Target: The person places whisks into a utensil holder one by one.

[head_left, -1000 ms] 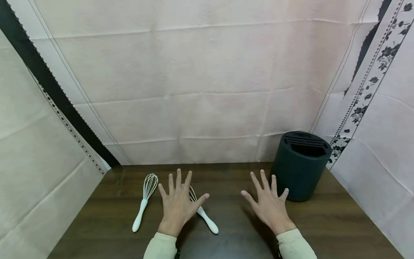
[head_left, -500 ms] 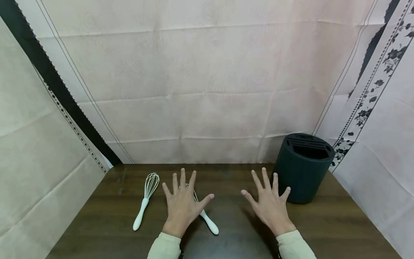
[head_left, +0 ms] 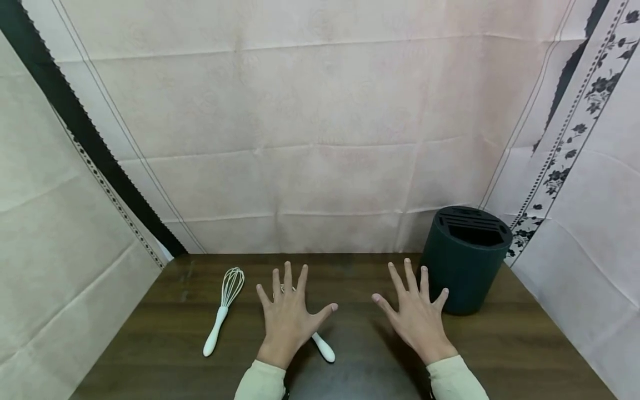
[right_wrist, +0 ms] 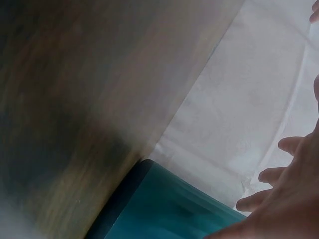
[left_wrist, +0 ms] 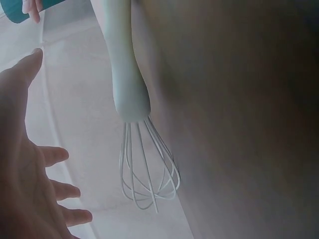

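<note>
My left hand (head_left: 287, 322), fingers spread, hovers above a white whisk (head_left: 324, 349) and hides much of it in the head view. The left wrist view shows that whisk's pale handle (left_wrist: 130, 94) and wire loops beneath the palm, apart from the fingers. A second white whisk (head_left: 223, 311) lies on the table to the left of this hand, wires pointing away from me. My right hand (head_left: 417, 322) is also spread and holds nothing. It hovers just left of and nearer than a dark green utensil holder (head_left: 462, 266) with a slotted top.
Both whisks and the holder are on a dark brown wooden table (head_left: 370, 366). A pale cloth backdrop (head_left: 320, 139) rises behind its far edge, with cloth panels (head_left: 590, 233) on either side. The holder stands at the back right.
My left hand has moved a little to the right, covering more of the whisk beneath it. The right hand stays nearly in place. The head view has shifted slightly.
</note>
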Motion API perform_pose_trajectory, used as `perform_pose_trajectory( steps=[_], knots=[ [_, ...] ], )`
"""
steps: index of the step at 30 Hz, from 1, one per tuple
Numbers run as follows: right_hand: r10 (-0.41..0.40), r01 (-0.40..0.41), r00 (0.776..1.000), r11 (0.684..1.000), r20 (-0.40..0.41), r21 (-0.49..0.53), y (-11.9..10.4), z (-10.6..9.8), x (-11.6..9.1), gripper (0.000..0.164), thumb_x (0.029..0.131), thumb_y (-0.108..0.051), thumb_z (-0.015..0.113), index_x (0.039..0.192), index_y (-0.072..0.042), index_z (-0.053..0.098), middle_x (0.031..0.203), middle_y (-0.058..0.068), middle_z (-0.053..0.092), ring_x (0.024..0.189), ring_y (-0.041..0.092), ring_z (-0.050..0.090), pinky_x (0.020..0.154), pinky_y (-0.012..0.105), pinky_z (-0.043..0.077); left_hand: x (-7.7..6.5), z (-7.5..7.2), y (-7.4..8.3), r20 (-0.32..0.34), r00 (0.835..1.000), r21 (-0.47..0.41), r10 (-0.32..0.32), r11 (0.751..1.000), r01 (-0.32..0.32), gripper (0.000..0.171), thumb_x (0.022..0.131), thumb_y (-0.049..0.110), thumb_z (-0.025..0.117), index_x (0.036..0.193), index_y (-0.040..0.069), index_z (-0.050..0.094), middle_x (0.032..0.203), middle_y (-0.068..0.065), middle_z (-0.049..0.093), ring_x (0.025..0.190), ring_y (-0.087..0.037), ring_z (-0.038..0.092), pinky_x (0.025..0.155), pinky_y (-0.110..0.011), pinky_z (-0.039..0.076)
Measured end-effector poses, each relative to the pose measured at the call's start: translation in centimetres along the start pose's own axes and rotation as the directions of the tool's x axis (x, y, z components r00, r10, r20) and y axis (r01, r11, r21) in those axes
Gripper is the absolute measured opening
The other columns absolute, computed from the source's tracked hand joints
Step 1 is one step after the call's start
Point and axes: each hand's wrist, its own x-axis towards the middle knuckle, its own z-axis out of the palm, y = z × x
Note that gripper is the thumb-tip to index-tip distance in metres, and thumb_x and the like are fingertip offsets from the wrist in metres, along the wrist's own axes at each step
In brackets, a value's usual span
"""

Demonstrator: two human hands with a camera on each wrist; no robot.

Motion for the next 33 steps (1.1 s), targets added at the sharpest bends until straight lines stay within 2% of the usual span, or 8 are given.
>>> perform_pose_trajectory(
  steps=[6,13,16,20,23,27,30,33],
  knots=[
    [-0.016,0.016,1.0,1.0,-0.01,0.002,0.0,-0.2,-0.1,0.09,0.1,-0.078,0.042,0.171,-0.027,0.018,0.177,0.018,0.006,0.158,0.056,0.003,0.106,0.093,0.001,-0.1,0.1,0.3,0.003,1.0,-0.029,-0.006,1.0,0.006,0.119,0.078,0.096,0.054,0.169,0.023,0.028,0.175,-0.019,0.017,0.16,-0.046,0.016,0.12,-0.08,0.013],
    [-0.006,0.006,1.0,1.0,0.005,-0.003,0.2,-0.9,-0.7,0.091,0.101,-0.077,0.043,0.171,-0.027,0.016,0.177,0.019,0.004,0.157,0.057,0.001,0.104,0.094,0.0,-0.1,0.4,1.4,-0.013,1.0,-0.056,0.008,0.998,-0.008,0.126,0.077,0.101,0.045,0.17,0.018,0.023,0.174,-0.019,0.019,0.16,-0.043,0.017,0.121,-0.076,0.016],
    [-0.012,0.012,1.0,1.0,-0.004,-0.004,0.2,-1.3,-0.8,0.091,0.1,-0.077,0.043,0.171,-0.027,0.016,0.177,0.019,0.003,0.157,0.057,0.001,0.104,0.094,0.0,-0.2,0.4,1.7,-0.022,1.0,-0.072,0.001,0.997,-0.002,0.128,0.077,0.1,0.048,0.17,0.016,0.022,0.174,-0.019,0.02,0.161,-0.042,0.017,0.121,-0.076,0.016],
    [-0.027,0.028,0.998,0.999,-0.055,0.021,0.4,-1.9,-0.7,0.089,0.101,-0.074,0.048,0.171,-0.027,0.02,0.176,0.018,0.008,0.158,0.055,0.006,0.107,0.092,0.007,-0.2,0.2,2.2,-0.003,1.0,-0.147,-0.019,0.989,0.019,0.13,0.076,0.098,0.053,0.17,0.015,0.02,0.174,-0.019,0.018,0.161,-0.042,0.014,0.122,-0.076,0.015],
    [-0.048,0.055,0.992,0.997,-0.116,0.051,0.8,-2.2,-0.7,0.085,0.101,-0.067,0.057,0.169,-0.024,0.028,0.174,0.021,0.017,0.157,0.054,0.013,0.11,0.088,0.016,-0.1,0.2,2.6,0.026,0.999,-0.229,-0.032,0.973,0.037,0.13,0.075,0.097,0.057,0.17,0.016,0.019,0.175,-0.018,0.017,0.161,-0.041,0.014,0.122,-0.075,0.017],
    [-0.094,0.116,0.962,0.99,-0.256,0.074,1.6,-2.4,-1.1,0.077,0.099,-0.051,0.072,0.161,-0.016,0.044,0.166,0.025,0.033,0.15,0.055,0.028,0.107,0.083,0.03,0.0,0.4,3.0,0.04,0.999,-0.329,-0.035,0.943,0.046,0.131,0.074,0.094,0.063,0.17,0.018,0.019,0.175,-0.016,0.019,0.161,-0.04,0.017,0.124,-0.071,0.02],
    [-0.109,0.16,0.921,0.981,-0.373,0.108,2.3,-2.8,-1.4,0.07,0.096,-0.038,0.08,0.153,-0.009,0.053,0.156,0.027,0.043,0.142,0.052,0.038,0.101,0.076,0.041,0.0,0.5,3.2,0.022,0.999,-0.388,-0.029,0.921,0.035,0.131,0.073,0.091,0.068,0.17,0.017,0.021,0.174,-0.015,0.022,0.16,-0.039,0.021,0.125,-0.066,0.023],
    [-0.102,0.187,0.879,0.973,-0.466,0.138,3.0,-3.4,-1.6,0.066,0.092,-0.025,0.085,0.147,-0.004,0.057,0.147,0.026,0.048,0.131,0.047,0.044,0.092,0.067,0.047,0.0,0.6,3.4,0.031,0.999,-0.48,-0.02,0.877,0.032,0.129,0.073,0.088,0.072,0.17,0.019,0.021,0.174,-0.012,0.024,0.158,-0.038,0.026,0.124,-0.062,0.029]
  ],
)
